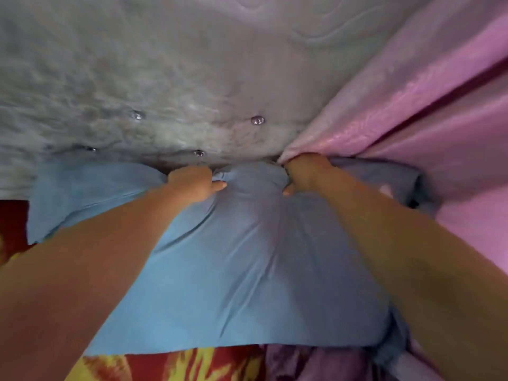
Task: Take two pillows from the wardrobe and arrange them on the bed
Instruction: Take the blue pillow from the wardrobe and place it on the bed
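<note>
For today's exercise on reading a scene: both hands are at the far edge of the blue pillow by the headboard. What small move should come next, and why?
Probably let go. Both the left hand and right hand grip the blue pillow, which already lies against the tufted headboard.

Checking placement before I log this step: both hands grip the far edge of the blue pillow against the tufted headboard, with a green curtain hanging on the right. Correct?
Not quite: the head view shows the curtain is pink, not green. The rest holds: the left hand and the right hand grip the far edge of the blue pillow against the tufted headboard.
</note>
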Motion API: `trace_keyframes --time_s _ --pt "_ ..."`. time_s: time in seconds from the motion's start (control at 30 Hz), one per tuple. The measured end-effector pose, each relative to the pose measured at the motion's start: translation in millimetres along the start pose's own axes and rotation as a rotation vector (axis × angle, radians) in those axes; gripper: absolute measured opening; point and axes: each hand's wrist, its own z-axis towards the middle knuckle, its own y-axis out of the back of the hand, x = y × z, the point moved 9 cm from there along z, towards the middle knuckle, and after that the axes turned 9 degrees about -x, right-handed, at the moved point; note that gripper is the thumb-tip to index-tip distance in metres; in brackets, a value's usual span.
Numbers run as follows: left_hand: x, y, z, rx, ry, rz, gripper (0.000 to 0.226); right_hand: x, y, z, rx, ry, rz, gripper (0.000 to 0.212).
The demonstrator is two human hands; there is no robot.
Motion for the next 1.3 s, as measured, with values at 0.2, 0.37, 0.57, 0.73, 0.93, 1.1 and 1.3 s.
trace_keyframes --time_s 0.2,0.37,0.57,0.73,0.93,1.1,1.3 --pt "-2.0 -24.5 -27.2 -0.456 -0.082 0.090 0.050 39.8 -77.8 -36.4 -0.352 -0.193 0.074 0.062" --pt "18.9 -21.1 -92.7 -0.622 -0.194 -0.017 0.054 50.4 -56.8 -84.5 -0.597 -0.253 0.237 0.058" --pt "66.1 -54.1 -162.9 -0.574 -0.005 -0.057 0.069 79.5 -108.0 -143.0 -0.314 -0.294 0.219 0.080" --pt "163.0 -85.9 -198.1 -0.652 0.660 -0.541 0.097 95.4 -124.9 -162.0 -0.293 -0.347 0.201 0.091" --pt "233.9 -120.1 -199.0 -0.463 0.808 -0.869 0.101 93.2 -134.5 -144.8 -0.344 -0.382 0.167 0.045" --pt "230.1 -117.0 -209.9 -0.445 0.745 -0.731 0.093 89.6 -128.0 -135.7 -0.339 -0.434 0.310 0.042" --pt "237.6 -163.5 -196.3 -0.186 0.832 -0.757 0.102 96.2 -138.5 -149.0 -0.264 -0.346 0.173 0.059"
